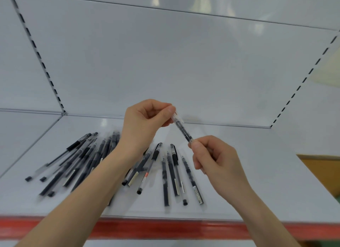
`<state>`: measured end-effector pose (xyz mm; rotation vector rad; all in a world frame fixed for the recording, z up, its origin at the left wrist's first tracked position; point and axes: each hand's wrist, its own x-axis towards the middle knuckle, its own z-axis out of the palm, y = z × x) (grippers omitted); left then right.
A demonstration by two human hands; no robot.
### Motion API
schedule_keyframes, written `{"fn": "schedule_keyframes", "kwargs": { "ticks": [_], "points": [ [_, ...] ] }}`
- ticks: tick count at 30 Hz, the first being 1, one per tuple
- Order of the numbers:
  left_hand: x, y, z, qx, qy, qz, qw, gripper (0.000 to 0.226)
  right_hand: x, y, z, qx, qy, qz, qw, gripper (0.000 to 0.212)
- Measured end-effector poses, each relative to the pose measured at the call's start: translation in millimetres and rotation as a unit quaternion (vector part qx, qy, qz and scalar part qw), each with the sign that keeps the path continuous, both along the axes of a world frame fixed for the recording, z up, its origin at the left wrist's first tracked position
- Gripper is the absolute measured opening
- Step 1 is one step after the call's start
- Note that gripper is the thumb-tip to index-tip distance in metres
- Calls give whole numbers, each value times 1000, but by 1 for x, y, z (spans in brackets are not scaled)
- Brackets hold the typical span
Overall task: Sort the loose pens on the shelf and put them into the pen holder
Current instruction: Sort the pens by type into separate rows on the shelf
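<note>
A clear-barrelled black pen (182, 130) is held in the air above the shelf, tilted from upper left to lower right. My left hand (142, 124) pinches its upper end, where a clear cap shows. My right hand (214, 157) pinches its lower end. Below them, several loose black pens (81, 160) lie in a fanned heap on the white shelf (257, 173), partly hidden by my left forearm. A few more pens (173, 175) lie side by side to the right of that arm. No pen holder is in view.
The shelf has a white back panel (165, 62) with slotted uprights at both sides and a red front edge strip (165, 230). A brown cardboard box (323, 171) sits beyond the shelf's right end.
</note>
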<state>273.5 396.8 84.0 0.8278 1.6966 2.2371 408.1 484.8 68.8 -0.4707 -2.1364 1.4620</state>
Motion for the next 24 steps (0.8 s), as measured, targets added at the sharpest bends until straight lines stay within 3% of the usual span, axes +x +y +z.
{"fn": "schedule_keyframes", "kwargs": {
  "ticks": [5, 8, 10, 12, 14, 16, 20, 24],
  "points": [
    [-4, -1, -9, -56, 33, 14, 998, 10, -2, 4, -5, 9, -44, 14, 999, 18],
    [-9, -4, -15, -149, 96, 21, 984, 6, -3, 7, -11, 42, -98, 26, 994, 19],
    [-10, -9, -20, -309, 212, 57, 925, 22, -3, 14, -18, 95, -131, -3, 987, 21],
    [-8, -18, -24, -471, 332, 92, 812, 40, -2, 23, -26, 151, -167, -42, 973, 23],
    [-3, -27, -28, -566, 376, 96, 727, 51, -1, 28, -35, 194, -211, -52, 957, 26],
    [4, -32, -34, -623, 368, 79, 686, 61, -4, 28, -41, 238, -262, -38, 934, 25],
    [10, -35, -43, -662, 354, 78, 657, 53, -12, 19, -42, 269, -300, 6, 915, 26],
    [9, -31, -51, -654, 343, 42, 673, 35, -21, 17, -42, 290, -315, 13, 904, 27]
  ]
}}
